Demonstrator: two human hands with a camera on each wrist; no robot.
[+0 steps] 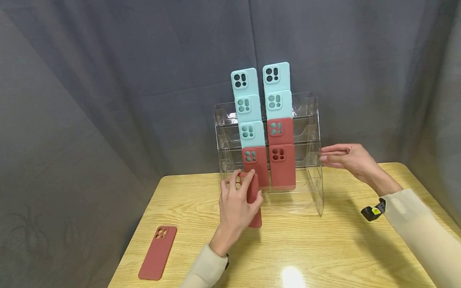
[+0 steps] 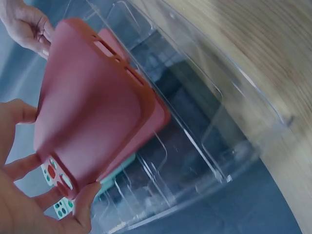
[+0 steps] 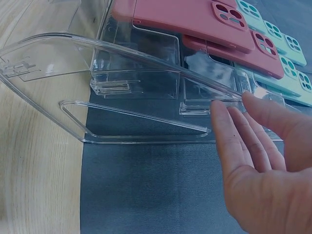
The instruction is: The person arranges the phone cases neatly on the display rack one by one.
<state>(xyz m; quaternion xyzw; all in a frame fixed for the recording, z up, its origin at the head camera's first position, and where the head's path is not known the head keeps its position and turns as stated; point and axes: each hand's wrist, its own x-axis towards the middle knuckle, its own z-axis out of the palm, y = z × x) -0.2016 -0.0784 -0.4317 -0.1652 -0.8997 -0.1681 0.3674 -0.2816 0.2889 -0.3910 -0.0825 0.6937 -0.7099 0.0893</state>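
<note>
My left hand [image 1: 235, 204] holds a red phone case [image 1: 254, 196] in front of the clear acrylic rack [image 1: 309, 180]. In the left wrist view the thumb and fingers grip this red case [image 2: 92, 92] by its edges near the camera cutouts. Another red case [image 1: 260, 164] stands in the rack just behind it, with a red case [image 1: 282, 172] to its right. My right hand [image 1: 354, 160] is at the rack's right side panel, fingers nearly straight. In the right wrist view the fingertips [image 3: 219, 108] meet or nearly meet the panel's edge; contact is unclear.
Two columns of phone cases climb the tiers: several mint cases [image 1: 278, 78] above, red ones below. A loose red case [image 1: 157, 254] lies on the wooden table [image 1: 191, 196] at the left. Grey curtain [image 1: 173, 80] hangs behind the rack.
</note>
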